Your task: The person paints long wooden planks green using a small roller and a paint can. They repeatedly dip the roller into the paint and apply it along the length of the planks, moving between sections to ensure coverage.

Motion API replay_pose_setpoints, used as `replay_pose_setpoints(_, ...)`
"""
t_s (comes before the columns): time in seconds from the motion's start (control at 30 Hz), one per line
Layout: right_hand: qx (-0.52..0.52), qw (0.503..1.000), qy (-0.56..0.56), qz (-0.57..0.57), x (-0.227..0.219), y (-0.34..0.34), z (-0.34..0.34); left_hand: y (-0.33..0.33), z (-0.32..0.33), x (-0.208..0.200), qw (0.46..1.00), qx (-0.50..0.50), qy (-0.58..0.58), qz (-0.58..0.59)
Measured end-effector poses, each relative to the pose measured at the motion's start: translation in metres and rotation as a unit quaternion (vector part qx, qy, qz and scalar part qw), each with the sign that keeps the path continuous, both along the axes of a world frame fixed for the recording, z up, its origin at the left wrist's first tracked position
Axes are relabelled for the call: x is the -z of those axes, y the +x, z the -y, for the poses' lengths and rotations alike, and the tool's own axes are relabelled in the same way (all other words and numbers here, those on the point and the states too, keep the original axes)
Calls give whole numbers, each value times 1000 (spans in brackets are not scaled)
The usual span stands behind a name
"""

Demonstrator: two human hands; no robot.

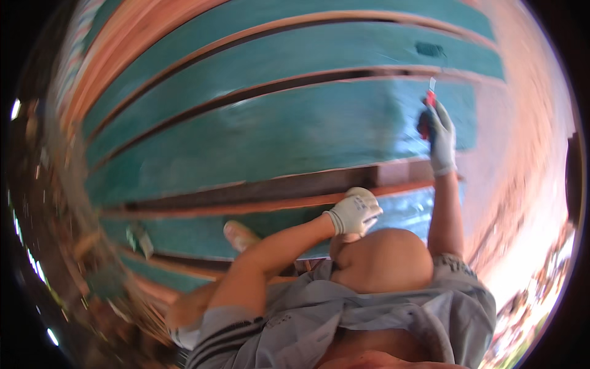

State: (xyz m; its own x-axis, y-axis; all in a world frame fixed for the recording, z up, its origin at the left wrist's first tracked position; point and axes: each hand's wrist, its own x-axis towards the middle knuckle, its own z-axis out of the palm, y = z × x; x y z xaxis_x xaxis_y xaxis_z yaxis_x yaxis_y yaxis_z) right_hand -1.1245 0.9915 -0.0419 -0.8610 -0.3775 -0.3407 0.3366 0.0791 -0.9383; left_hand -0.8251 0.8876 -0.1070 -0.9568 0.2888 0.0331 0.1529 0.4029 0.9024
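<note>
My right hand (442, 136), in a white glove, reaches out over the right end of a wide green panel (264, 135). It grips a red-handled knife (431, 97) whose short flat metal blade points away from me. Part of the handle is dark and blurred. Close to my bent knee (387, 258) is my left hand (357, 211), gloved in white too. Its fingers hang loosely bent and a little apart beside the leg, and nothing shows in them.
More long green panels (295, 52) lie side by side, with brown wooden strips and dark gaps between. A dark green patch (429, 49) marks the far one. My foot (239, 235) rests on a near panel, left of centre. A small pale object (141, 240) lies farther left.
</note>
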Motion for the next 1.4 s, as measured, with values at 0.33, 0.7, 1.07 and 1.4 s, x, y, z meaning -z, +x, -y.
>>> replay_pose_setpoints(0.33,-479,791,174,-339,-64,120,306,107,233,-296,908,14,-376,183)
replay_pose_setpoints(0.7,-617,623,113,-467,-14,375,693,127,249,-289,914,24,-313,258)
replay_pose_setpoints(1.07,-604,582,264,-477,-18,331,578,112,318,-282,949,5,-251,189)
replay_pose_setpoints(1.4,-615,589,203,-484,-36,394,645,80,297,-252,924,202,-286,156)
